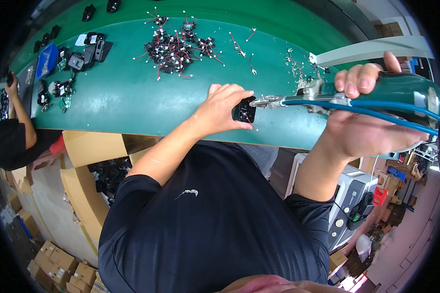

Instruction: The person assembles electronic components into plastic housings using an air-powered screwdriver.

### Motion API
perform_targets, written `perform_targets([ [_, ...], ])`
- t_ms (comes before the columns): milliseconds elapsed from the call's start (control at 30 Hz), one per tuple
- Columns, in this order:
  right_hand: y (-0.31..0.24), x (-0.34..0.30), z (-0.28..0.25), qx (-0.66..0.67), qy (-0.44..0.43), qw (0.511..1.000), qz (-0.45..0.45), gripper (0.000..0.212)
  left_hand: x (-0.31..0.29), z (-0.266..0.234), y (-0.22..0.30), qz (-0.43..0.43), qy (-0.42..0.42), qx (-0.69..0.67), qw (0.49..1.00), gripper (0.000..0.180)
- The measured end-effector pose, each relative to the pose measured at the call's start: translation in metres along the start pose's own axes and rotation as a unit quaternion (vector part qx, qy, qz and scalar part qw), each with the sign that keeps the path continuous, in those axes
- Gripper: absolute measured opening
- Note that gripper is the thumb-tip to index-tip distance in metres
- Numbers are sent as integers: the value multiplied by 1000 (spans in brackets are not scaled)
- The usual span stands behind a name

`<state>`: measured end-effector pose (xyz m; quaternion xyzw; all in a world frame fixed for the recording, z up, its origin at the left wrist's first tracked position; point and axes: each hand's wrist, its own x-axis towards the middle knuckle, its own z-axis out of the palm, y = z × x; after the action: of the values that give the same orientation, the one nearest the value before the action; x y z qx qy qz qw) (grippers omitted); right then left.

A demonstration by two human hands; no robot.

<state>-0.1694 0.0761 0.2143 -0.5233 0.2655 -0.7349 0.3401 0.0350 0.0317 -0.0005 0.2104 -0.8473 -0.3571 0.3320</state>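
My left hand (215, 111) grips a small black plastic housing (244, 115) at the near edge of the green bench, thumb and fingers on opposite sides. A short red wire shows inside the housing. My right hand (359, 129) is wrapped round a green power screwdriver (408, 93) with a metal front end, held sideways. Blue hoses (376, 110) run along the tool. Its tip meets the housing's right side; whether it sits on a screw is too small to tell.
A heap of black parts with red wires (173, 51) lies at the far middle of the bench (117, 97). Loose screws (303, 83) are scattered near the tool. Circuit boards, black housings and a blue bin (47, 60) stand left. Another person (14, 127) works at far left.
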Motion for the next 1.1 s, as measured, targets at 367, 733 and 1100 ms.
perform_targets([
  [367,50,-38,16,-26,92,994,47,118,0,-1,0,-14,-12,-8,1000,87],
  [733,58,-44,20,-18,116,992,37,120,0,-1,0,-4,6,-14,1000,88],
  [1100,59,-48,17,17,83,996,42,119,0,0,0,-1,7,-15,1000,89],
])
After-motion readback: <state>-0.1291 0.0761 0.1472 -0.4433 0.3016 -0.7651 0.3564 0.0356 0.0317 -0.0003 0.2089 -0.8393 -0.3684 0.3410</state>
